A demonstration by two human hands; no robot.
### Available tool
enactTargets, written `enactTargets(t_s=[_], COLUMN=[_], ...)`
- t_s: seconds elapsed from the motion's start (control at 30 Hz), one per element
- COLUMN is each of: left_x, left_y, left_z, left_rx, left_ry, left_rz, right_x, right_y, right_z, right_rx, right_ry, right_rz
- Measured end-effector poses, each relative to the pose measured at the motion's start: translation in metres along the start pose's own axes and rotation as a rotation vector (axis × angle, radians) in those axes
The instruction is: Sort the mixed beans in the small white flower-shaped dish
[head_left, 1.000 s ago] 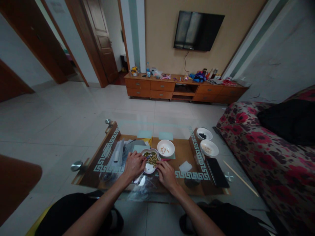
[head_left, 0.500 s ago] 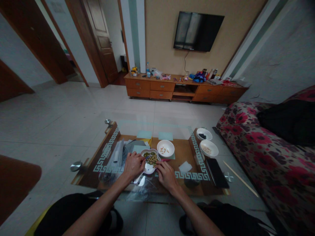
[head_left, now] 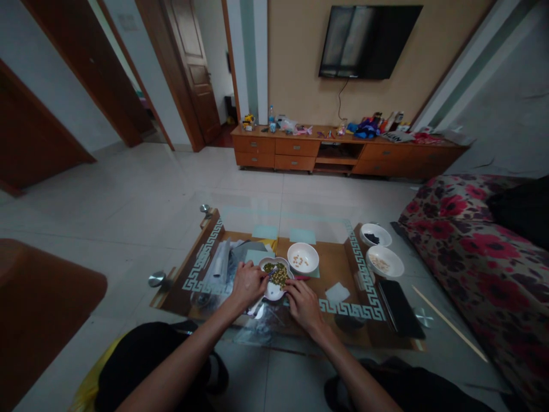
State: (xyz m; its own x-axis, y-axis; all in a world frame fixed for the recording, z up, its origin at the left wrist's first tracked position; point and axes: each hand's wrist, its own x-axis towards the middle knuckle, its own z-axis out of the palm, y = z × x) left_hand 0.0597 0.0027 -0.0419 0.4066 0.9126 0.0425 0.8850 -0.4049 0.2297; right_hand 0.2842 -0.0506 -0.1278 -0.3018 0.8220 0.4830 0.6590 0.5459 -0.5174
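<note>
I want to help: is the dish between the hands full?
Partly full: green and yellowish bits lie in the dish, but its near end shows plain white.

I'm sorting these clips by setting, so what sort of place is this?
Most likely a living room in a home: a black flat-screen television hangs above a long, low brown wooden cabinet, and what looks like a sofa covered in red-flowered fabric stands at the right of the view.

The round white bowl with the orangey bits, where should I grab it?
I'd probably pinch the round bowl by its right rim, coming from the right. It sits upright with a raised rim, and that side faces away from the scalloped dish, which crowds its near left.
</note>
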Motion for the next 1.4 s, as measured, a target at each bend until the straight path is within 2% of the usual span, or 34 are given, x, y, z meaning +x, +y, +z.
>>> enactTargets(t_s=[0.27, 0.43, 0.6, 0.77, 1.0, 1.23, 1.4], left_x=[0.000, 0.002, 0.021, 0.030, 0.011, 0.011, 0.007], left_y=[-0.001, -0.002, 0.018, 0.029, 0.002, 0.001, -0.003], left_z=[0.003, 0.002, -0.001, 0.003, 0.013, -0.002, -0.012], left_rx=[-0.020, -0.131, -0.170, -0.046, 0.024, -0.005, 0.048], left_ry=[0.001, 0.116, 0.226, 0.158, 0.167, 0.222, 0.113], left_rz=[0.010, 0.033, 0.102, 0.195, 0.200, 0.164, 0.156], right_x=[0.000, 0.001, 0.002, 0.002, 0.003, 0.005, 0.004], right_y=[0.000, -0.001, -0.003, -0.004, -0.004, -0.008, -0.008], right_z=[-0.001, -0.001, 0.000, 0.001, 0.003, 0.000, -0.001], right_rx=[0.005, 0.017, 0.013, 0.004, -0.002, -0.014, -0.015], right_ry=[0.001, 0.017, 0.007, 0.014, 0.042, 0.027, 0.024], right_rz=[-0.003, -0.012, 0.010, 0.003, -0.005, -0.007, -0.007])
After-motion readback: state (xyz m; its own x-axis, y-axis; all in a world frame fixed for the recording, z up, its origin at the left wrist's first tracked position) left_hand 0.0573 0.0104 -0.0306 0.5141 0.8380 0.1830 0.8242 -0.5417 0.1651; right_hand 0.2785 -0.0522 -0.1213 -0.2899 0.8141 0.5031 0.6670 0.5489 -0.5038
